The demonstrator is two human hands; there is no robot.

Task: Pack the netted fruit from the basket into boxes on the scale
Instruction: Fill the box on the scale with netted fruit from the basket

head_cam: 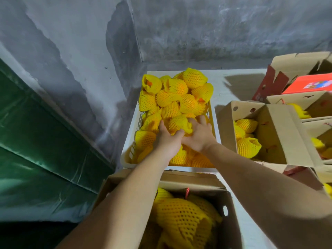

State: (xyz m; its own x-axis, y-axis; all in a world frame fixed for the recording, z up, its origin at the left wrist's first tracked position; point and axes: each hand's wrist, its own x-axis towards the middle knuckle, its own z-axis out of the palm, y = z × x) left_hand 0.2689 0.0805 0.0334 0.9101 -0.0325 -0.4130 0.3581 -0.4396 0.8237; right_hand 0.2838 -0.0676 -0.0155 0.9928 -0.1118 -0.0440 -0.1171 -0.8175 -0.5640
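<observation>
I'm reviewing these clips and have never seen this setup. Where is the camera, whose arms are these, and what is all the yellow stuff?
There is no machine here: the one camera sits on a person's head, looking down at their own bare arms. The left hand and right hand reach together into a white basket heaped with fruit in yellow foam netting, curling round one netted fruit. A cardboard box nearest the person already holds netted fruit; another box to the right is partly filled. No scale is visible.
</observation>
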